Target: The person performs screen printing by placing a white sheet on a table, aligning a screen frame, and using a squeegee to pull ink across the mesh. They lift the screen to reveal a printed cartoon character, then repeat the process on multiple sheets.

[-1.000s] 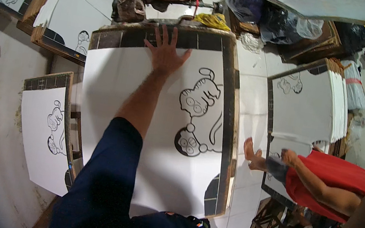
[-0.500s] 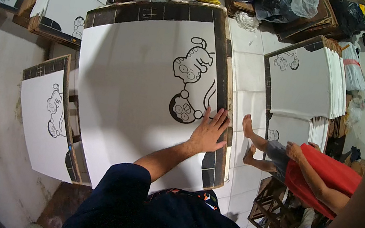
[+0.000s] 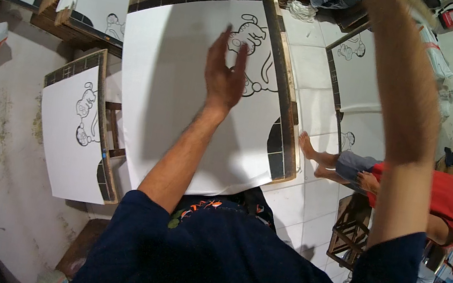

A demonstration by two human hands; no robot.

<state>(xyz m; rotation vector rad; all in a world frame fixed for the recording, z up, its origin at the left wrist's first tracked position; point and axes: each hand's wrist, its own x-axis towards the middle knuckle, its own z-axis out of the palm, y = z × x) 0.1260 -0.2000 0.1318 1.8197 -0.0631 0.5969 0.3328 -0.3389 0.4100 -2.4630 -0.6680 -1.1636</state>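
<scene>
The person's left hand [image 3: 225, 76], empty with fingers spread, is over the white sheet [image 3: 152, 106] on a black-bordered board [image 3: 198, 1], partly covering its black-outlined cartoon [image 3: 250, 30]; contact is hard to tell. The blurred right forearm [image 3: 403, 110] rises past the top edge. Another board [image 3: 107, 173] stands left, and a co-worker in a red top [image 3: 447, 197] is at right, near a wooden stool [image 3: 352, 217].
</scene>
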